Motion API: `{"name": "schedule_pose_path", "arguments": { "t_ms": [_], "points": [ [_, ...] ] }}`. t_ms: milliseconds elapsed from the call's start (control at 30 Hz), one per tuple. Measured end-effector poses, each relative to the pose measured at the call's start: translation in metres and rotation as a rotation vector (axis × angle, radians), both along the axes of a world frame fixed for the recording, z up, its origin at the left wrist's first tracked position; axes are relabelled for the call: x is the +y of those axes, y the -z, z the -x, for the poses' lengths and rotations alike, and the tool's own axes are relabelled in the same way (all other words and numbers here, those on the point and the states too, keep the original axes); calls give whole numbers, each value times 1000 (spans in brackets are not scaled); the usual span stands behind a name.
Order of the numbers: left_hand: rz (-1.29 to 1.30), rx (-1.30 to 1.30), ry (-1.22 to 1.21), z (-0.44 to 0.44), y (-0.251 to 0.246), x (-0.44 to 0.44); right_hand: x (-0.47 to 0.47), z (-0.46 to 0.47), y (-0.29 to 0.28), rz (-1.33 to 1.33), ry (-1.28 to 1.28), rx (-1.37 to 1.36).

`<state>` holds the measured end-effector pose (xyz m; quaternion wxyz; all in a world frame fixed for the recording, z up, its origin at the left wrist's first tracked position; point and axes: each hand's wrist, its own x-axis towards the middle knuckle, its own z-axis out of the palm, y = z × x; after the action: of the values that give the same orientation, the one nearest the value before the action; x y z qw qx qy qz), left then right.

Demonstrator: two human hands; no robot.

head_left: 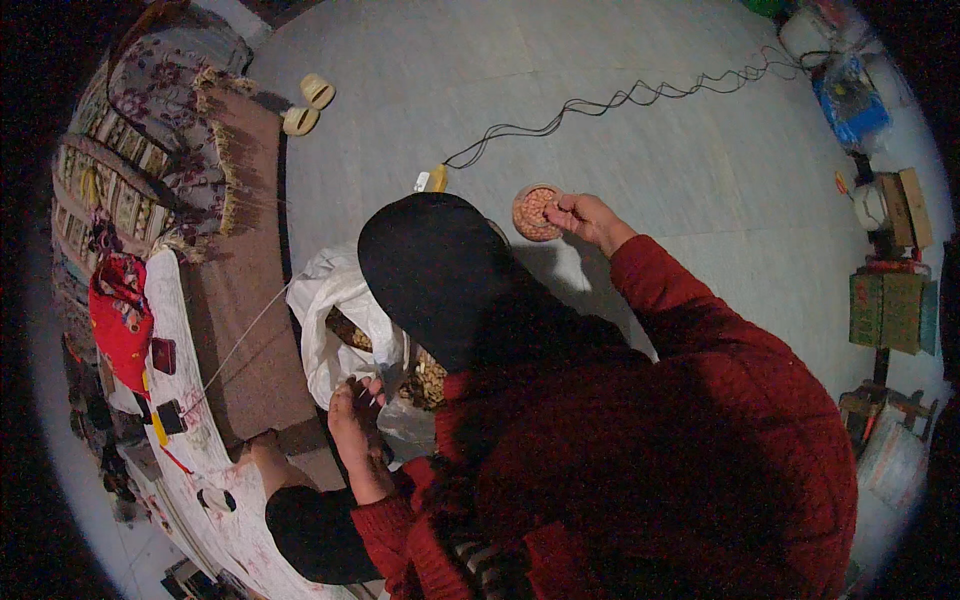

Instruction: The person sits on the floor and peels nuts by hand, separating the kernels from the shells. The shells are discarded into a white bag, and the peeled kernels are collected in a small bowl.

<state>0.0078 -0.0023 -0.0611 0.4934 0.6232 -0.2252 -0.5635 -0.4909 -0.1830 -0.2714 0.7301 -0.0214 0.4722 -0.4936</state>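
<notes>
My right hand (589,217) is over the near right side of a round bowl (517,223) of shelled, pinkish peanuts (537,206). Its fingertips meet the bowl's edge or the nuts; whether they grip anything is unclear. My left hand (355,431) is raised beside an open white woven sack (322,281), fingers partly curled. Anything within those fingers is too dim to make out. Inside the sack's mouth, brownish contents (351,330) show. Peanut shells or unshelled peanuts (426,381) lie beside it, partly hidden by my black-clad leg (435,270).
A yellow-ended power strip (438,178) with twisted black cables (570,109) lies on the grey floor. Left are a brown-covered seat (240,330), pale slippers (301,120), a white cloth (169,300) and a dark phone-like object (171,417). Boxes (885,311) line the right side.
</notes>
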Motion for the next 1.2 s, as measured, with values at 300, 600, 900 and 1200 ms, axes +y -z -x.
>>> {"name": "schedule_pose_path", "arguments": {
  "t_ms": [300, 600, 900, 1200],
  "points": [
    [-15, -37, -31, 1, -1, 1, -8, -10, 9, -23, -129, 285],
    [77, -177, 6, 9, -37, 0, -40, -18, 22, 101, -637, 1230],
    [231, -489, -79, -15, -122, 7, -37, -42, -30, 422, -674, 1323],
    [228, -981, -198, -128, -209, 35, -130, -102, -154, 671, -575, 1256]
  ]
}}
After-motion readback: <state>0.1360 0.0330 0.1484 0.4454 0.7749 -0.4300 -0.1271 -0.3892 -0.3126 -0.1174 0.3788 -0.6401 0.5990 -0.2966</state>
